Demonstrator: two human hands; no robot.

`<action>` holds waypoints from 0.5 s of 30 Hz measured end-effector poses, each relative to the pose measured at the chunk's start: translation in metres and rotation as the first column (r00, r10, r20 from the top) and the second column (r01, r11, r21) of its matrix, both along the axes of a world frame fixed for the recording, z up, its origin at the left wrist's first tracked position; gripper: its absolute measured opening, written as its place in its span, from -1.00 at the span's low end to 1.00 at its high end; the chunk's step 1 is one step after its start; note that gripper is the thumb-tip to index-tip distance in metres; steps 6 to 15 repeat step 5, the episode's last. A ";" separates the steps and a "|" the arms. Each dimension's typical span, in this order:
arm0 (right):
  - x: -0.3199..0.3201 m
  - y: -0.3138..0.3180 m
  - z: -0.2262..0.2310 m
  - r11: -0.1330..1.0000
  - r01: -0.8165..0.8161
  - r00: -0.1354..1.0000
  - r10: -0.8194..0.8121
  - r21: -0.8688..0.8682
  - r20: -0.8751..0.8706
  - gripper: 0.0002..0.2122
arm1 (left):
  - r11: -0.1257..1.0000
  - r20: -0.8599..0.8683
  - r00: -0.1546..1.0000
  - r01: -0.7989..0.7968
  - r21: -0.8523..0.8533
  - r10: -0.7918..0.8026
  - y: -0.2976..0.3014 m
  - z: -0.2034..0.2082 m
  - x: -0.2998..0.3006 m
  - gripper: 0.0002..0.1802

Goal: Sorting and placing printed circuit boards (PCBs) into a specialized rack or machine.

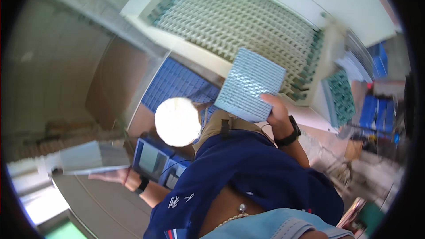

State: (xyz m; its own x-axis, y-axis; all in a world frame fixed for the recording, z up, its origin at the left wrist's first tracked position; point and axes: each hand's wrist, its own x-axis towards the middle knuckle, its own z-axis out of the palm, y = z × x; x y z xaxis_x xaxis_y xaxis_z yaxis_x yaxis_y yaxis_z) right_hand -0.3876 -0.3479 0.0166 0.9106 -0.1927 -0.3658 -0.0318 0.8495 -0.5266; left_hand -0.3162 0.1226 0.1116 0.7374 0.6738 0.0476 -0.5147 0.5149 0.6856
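Observation:
My right hand [279,109] is closed on the lower right edge of a light blue ribbed tray [251,84], thumb over its face. This square tray is tilted in front of a large white machine bed [208,57] lined with rows of pale slots. Out to the left, my left hand [113,176] has its fingers stretched flat along the underside of a pale blue-grey tray [94,156], which it supports. That tray is blurred, so its upper face is hard to make out.
A blue plastic grid crate [177,82] lies below the machine bed. Beside my left wrist stands a blue device with a screen [150,158]. A bright round white stool top or lamp [178,121] is near my legs. A green studded block [341,93] and blue bins [377,114] are at right.

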 end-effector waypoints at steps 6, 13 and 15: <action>0.008 -0.010 0.007 1.000 -0.006 0.998 0.007 -0.013 0.069 -0.58 | 0.986 0.025 0.992 0.129 -0.107 -0.127 -0.038 0.052 0.019 -0.09; 0.008 -0.010 0.007 1.000 -0.006 0.998 0.007 -0.013 0.069 -0.58 | 0.986 0.025 0.992 0.129 -0.107 -0.127 -0.038 0.052 0.019 -0.09; 0.008 -0.010 0.007 1.000 -0.006 0.998 0.007 -0.013 0.069 -0.58 | 0.986 0.025 0.992 0.129 -0.107 -0.127 -0.038 0.052 0.019 -0.09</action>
